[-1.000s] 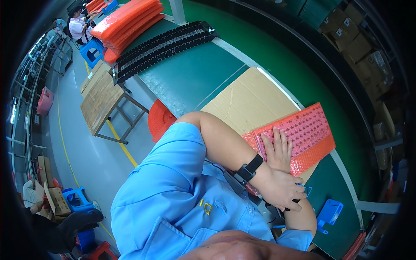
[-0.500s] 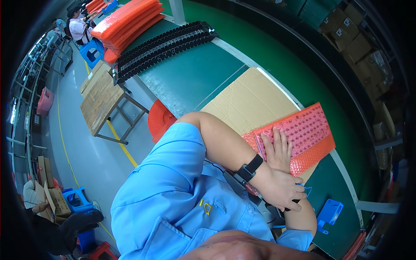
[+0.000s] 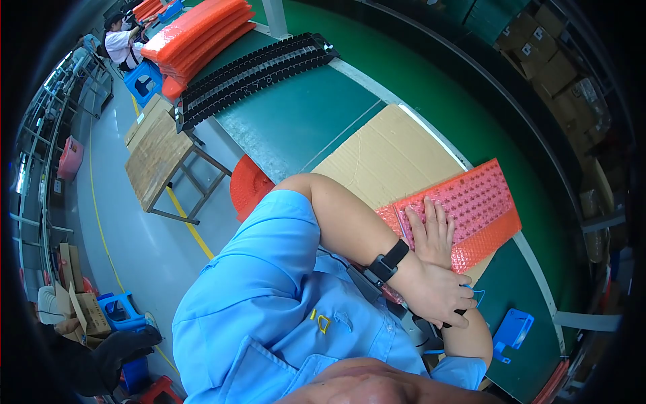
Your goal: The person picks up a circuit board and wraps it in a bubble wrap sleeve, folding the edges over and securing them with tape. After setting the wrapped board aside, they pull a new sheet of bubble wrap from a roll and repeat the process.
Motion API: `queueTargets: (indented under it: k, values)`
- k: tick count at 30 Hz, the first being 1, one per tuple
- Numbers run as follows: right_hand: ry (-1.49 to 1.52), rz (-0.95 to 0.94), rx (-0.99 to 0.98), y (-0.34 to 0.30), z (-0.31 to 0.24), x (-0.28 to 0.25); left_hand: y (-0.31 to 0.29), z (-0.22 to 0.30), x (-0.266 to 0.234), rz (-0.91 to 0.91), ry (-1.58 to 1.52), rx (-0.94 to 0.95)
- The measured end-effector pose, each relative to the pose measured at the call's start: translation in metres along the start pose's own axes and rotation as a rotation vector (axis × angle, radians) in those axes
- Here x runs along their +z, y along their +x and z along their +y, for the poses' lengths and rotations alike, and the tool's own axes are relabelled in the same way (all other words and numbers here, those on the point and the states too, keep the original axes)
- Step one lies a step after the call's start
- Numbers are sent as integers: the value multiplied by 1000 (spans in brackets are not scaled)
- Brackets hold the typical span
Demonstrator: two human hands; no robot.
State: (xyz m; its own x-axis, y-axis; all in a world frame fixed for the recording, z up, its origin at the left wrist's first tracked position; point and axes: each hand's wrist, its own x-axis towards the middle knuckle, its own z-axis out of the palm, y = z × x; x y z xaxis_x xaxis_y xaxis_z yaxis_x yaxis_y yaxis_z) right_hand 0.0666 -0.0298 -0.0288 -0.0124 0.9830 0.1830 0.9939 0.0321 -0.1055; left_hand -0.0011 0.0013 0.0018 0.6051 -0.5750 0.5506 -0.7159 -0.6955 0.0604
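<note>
My left hand [image 3: 437,296] reaches across from the left and is closed around my right wrist, over a black wrist band [image 3: 459,313] with a thin blue cord [image 3: 479,293]. Its own wrist bears a black strap [image 3: 388,262]. Spread flat, my right hand [image 3: 433,236] lies on a pink panel [image 3: 471,205] with rows of dark dots. Beneath and beside that panel is red bubble wrap [image 3: 481,249], resting partly on a flat cardboard sheet [image 3: 387,151]. The panel's lower left part is hidden by my right hand.
The green worktable [image 3: 289,121] carries a black segmented rack [image 3: 256,77] and stacked red bubble-wrap sheets [image 3: 198,37]. A blue plastic holder [image 3: 513,330] lies near right. A wooden-topped table [image 3: 158,155] stands left. One person [image 3: 122,44] sits far left.
My hands and the pink panel have stayed in place. At the far upper left, the seated person has shifted posture slightly.
</note>
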Motion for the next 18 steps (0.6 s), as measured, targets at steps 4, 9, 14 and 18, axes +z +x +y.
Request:
queueTargets:
  k: [4,9,14,18]
  values:
    - [-1,9,0,0,1,2,0,0,-1,-13,-8,-7]
    - [0,11,3,0,0,1,0,0,-1,-17,-6,-7]
    - [3,7,10,0,0,1,0,0,0,-42,-69,-10]
    - [14,5,14,1,-1,1,-1,-1,1,-1,9,0]
